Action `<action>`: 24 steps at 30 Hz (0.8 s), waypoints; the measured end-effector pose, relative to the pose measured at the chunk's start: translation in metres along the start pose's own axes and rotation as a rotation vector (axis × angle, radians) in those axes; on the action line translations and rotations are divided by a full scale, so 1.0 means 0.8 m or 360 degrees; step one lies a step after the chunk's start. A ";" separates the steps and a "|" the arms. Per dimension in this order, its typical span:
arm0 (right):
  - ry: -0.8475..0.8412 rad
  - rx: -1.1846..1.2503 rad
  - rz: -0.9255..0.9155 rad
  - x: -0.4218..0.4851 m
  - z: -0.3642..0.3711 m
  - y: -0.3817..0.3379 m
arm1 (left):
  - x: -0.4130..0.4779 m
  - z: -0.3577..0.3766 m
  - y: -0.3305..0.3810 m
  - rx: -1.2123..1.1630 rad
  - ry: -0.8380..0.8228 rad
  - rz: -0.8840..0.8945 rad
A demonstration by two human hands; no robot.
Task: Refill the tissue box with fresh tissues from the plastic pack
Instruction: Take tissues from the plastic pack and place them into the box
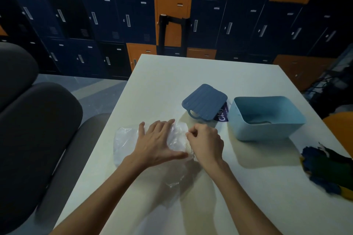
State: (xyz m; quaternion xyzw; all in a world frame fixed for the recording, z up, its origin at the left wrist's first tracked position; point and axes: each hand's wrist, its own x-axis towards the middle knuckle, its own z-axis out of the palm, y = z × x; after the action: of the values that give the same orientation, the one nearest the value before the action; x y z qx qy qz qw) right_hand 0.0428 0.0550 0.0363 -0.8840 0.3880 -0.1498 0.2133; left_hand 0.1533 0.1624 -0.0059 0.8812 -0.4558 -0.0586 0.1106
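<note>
A clear plastic pack [125,142] of white tissues lies on the white table [191,74], near its left edge. My left hand [159,142] presses flat on top of the pack, fingers spread. My right hand [205,142] is closed at the pack's right end, pinching the white tissues [188,147] that show there. The light blue tissue box [267,118] stands open to the right, with something pale at its bottom. Its darker blue lid [205,101] lies tilted just left of the box, over a purple wrapper piece [222,115].
Loose clear plastic [175,179] trails toward me from the pack. A blue, green and yellow tasselled bundle [328,171] lies at the table's right edge. Dark grey seats [34,129] stand left of the table. Blue and orange lockers [172,19] fill the back wall.
</note>
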 end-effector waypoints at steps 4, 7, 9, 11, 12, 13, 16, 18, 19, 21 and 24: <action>-0.0008 -0.0003 0.0013 -0.001 0.001 -0.003 | -0.002 -0.001 0.004 0.0010 0.0013 0.0003; -0.0091 0.0148 0.0095 0.001 0.001 -0.004 | -0.004 -0.001 0.007 0.0031 -0.0016 0.0006; -0.0196 0.0324 0.0193 0.006 -0.001 -0.003 | -0.004 -0.002 0.008 0.0036 -0.0021 0.0012; -0.0258 0.0485 0.0293 0.014 -0.007 0.003 | -0.005 -0.004 0.006 0.0039 -0.0001 0.0020; -0.0239 0.0539 0.0336 0.020 -0.010 0.009 | -0.005 -0.004 0.004 0.0047 0.0008 0.0026; -0.0198 0.0581 0.0377 0.026 -0.013 0.017 | -0.006 -0.004 0.001 0.0052 0.0013 0.0029; -0.0149 0.0802 0.0497 0.042 -0.021 0.040 | -0.006 -0.003 -0.004 0.0050 0.0009 0.0029; -0.0354 0.0991 0.0610 0.046 -0.021 0.049 | -0.006 -0.002 -0.004 0.0051 -0.0007 0.0032; -0.0513 0.1064 0.0678 0.046 -0.018 0.052 | -0.005 -0.002 -0.002 0.0051 -0.0015 0.0034; -0.0794 0.1158 0.0786 0.042 -0.009 0.054 | -0.005 -0.004 -0.001 0.0047 -0.0024 0.0027; -0.0872 0.1317 0.0817 0.036 0.007 0.052 | -0.005 -0.006 0.000 0.0065 -0.0033 0.0028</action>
State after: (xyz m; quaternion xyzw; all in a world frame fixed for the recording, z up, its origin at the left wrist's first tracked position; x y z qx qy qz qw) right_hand 0.0387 0.0096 0.0138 -0.6102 0.4301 0.0025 0.6653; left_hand 0.1519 0.1666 -0.0014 0.8785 -0.4659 -0.0574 0.0885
